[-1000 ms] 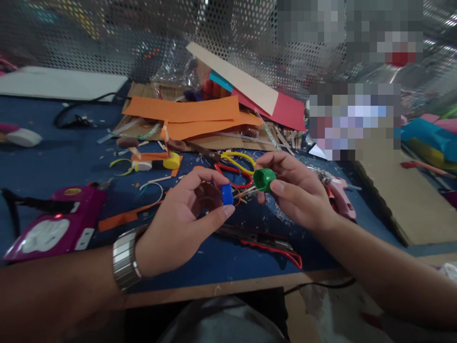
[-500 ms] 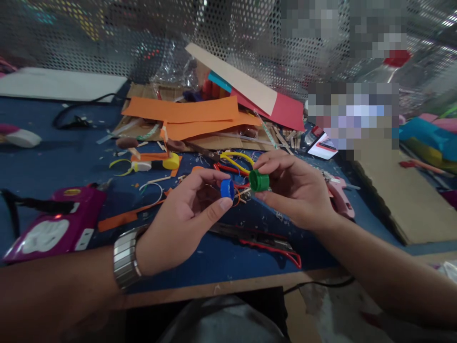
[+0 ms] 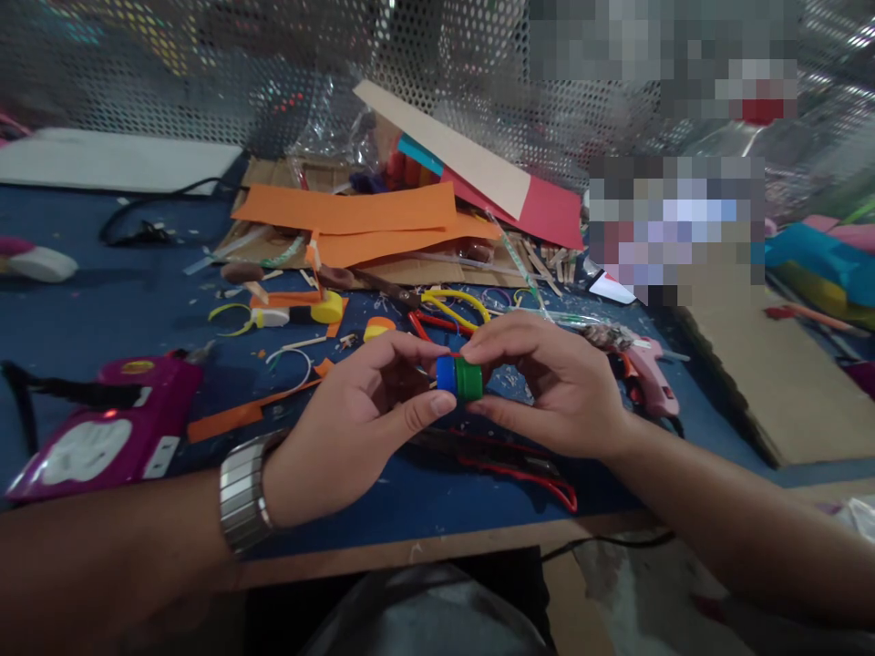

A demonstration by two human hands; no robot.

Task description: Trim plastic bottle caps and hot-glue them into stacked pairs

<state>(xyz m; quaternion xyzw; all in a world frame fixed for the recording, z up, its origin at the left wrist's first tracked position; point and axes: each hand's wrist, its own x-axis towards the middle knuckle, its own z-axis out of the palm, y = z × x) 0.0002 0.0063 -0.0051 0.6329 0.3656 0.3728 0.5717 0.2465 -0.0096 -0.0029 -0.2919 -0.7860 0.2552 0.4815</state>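
Head view: your left hand (image 3: 362, 424) has its fingers clamped on the blue cap (image 3: 447, 374), your right hand (image 3: 557, 387) has its fingers clamped on the green cap (image 3: 468, 378). Caps touch side by side, centre frame, above the blue surface (image 3: 328, 538). Red-handled cutter (image 3: 506, 453) just below them.

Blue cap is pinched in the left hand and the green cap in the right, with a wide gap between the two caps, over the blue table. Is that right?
Not quite: there is no wide gap. The head view shows the blue cap in the left hand meeting the green cap in the right hand, over the blue table.
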